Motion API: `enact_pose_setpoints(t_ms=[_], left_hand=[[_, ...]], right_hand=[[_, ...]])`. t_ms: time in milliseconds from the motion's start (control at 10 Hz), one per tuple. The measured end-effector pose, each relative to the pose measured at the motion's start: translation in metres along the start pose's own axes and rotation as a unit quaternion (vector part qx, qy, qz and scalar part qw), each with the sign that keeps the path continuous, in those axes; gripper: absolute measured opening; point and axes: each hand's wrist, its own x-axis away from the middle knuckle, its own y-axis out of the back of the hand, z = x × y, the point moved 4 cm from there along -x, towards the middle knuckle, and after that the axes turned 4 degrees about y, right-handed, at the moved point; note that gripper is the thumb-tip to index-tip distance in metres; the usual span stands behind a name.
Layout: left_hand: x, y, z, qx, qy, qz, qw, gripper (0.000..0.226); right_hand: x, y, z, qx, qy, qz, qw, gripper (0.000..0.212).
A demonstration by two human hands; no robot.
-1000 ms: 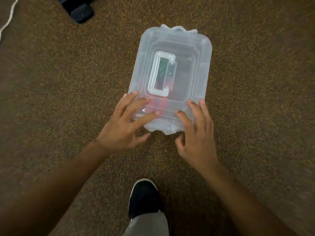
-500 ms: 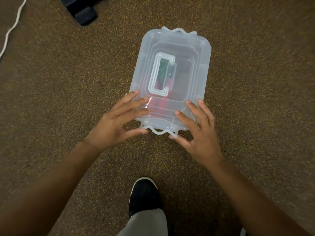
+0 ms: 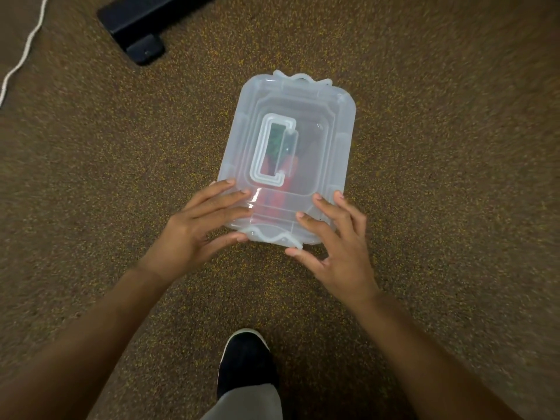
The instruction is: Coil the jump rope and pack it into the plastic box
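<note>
1. The plastic box [image 3: 328,128] lay on the speckled brown carpet [image 3: 439,207] in the middle of the view, its long axis running near to far and its translucent lid closed on top.
2. A flat folding handle [image 3: 272,153] sat in the lid's recessed centre, toward the left.
3. Through the cloudy plastic, red and green shapes showed inside the box; these appeared to be the jump rope [image 3: 277,195], though its coiling could not be made out.
4. The left hand [image 3: 194,234] rested on the near left corner of the lid with fingers spread and nearly straight, the thumb touching the near edge beside the wavy latch [image 3: 272,236]; it gripped nothing.
5. The right hand [image 3: 339,247] lay on the near right corner, fingers extended and slightly bent over the lid, the thumb just below the latch's right end; it too held nothing.
6. A black shoe [image 3: 245,362] and a grey trouser leg [image 3: 245,404] appeared at the near edge, between the forearms.
7. A black furniture base [image 3: 136,25] stood far left, well apart from the box.
8. A white cord [image 3: 22,56] trailed over the carpet at the far left edge.
</note>
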Motion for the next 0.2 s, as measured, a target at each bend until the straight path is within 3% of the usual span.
enact_pose_setpoints(t_ms=[100,200], left_hand=[[-0.002,0.006,-0.002,0.000,-0.005,0.022,1.000,0.043],[-0.010,0.013,-0.015,-0.042,0.003,0.039,0.998,0.058]], right_hand=[[-0.001,0.008,0.008,0.018,-0.020,0.039,0.999,0.069],[-0.006,0.024,0.020,0.017,-0.055,0.067,0.996,0.075]])
